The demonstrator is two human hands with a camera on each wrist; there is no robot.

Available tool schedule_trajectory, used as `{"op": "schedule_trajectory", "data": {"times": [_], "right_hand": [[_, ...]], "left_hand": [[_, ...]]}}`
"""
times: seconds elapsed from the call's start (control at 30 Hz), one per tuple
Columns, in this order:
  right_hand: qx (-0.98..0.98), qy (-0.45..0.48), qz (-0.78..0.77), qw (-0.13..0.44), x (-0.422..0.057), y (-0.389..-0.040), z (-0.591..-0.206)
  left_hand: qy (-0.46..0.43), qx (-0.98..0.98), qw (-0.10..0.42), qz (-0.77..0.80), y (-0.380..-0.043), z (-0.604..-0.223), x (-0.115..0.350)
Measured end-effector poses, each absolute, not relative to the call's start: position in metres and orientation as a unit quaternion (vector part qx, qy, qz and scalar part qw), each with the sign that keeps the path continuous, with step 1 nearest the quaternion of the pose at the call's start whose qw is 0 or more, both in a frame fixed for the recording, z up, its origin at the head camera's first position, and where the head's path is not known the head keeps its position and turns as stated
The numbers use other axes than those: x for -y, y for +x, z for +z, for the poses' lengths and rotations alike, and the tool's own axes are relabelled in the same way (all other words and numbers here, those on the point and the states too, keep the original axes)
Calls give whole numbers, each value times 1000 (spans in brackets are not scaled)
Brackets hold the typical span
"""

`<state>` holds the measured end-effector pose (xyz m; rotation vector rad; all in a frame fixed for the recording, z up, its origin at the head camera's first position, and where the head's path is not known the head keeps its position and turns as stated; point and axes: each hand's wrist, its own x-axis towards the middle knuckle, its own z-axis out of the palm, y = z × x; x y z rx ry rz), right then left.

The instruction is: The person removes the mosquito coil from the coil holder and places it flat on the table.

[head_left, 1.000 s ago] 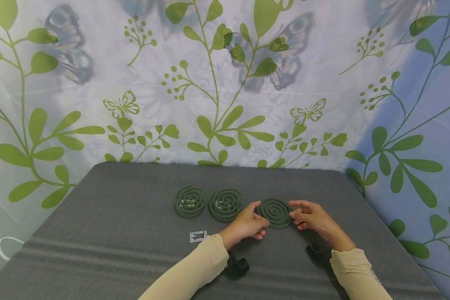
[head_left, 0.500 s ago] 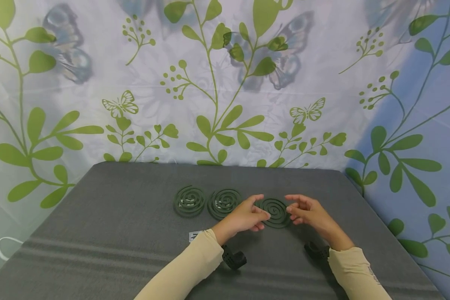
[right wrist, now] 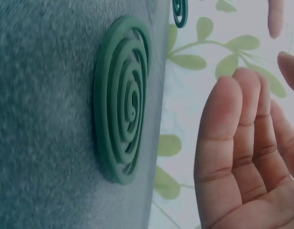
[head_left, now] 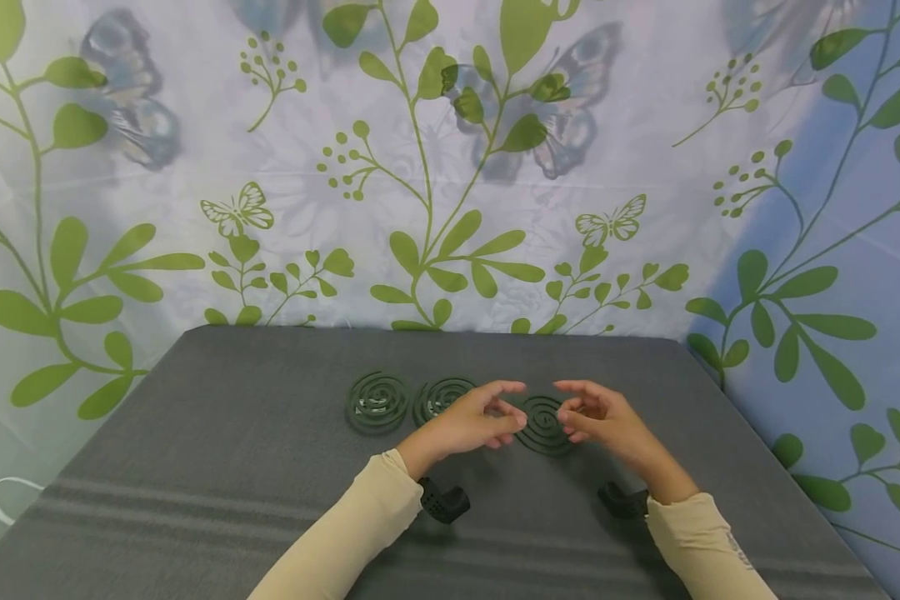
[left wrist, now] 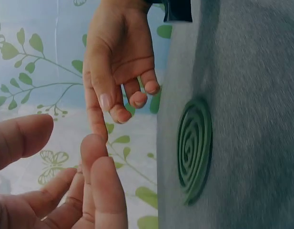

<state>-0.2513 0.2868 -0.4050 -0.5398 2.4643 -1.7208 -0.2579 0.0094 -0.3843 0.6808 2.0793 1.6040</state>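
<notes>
Left hand and right hand hover near the rightmost green coil; fingers relaxed, empty.

Indoors, by the look of it: a curtained-off nook. Printed fabric curtain across the back and down both sides, pale ground, green leaf sprigs, small butterflies, larger blurred blue ones. Grey cloth-covered table fills the nook, far edge close to the curtain, cloth rippled nearer the front. Print homely in style; whether home or makeshift studio, cannot tell.
</notes>
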Motion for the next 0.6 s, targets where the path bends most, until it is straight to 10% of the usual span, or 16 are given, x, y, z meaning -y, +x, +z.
{"op": "schedule_trajectory", "data": {"times": [0.6], "right_hand": [[-824, -257, -505, -17, -253, -245, -411]], "left_hand": [[350, -784, 112, 500, -255, -390, 50]]}}
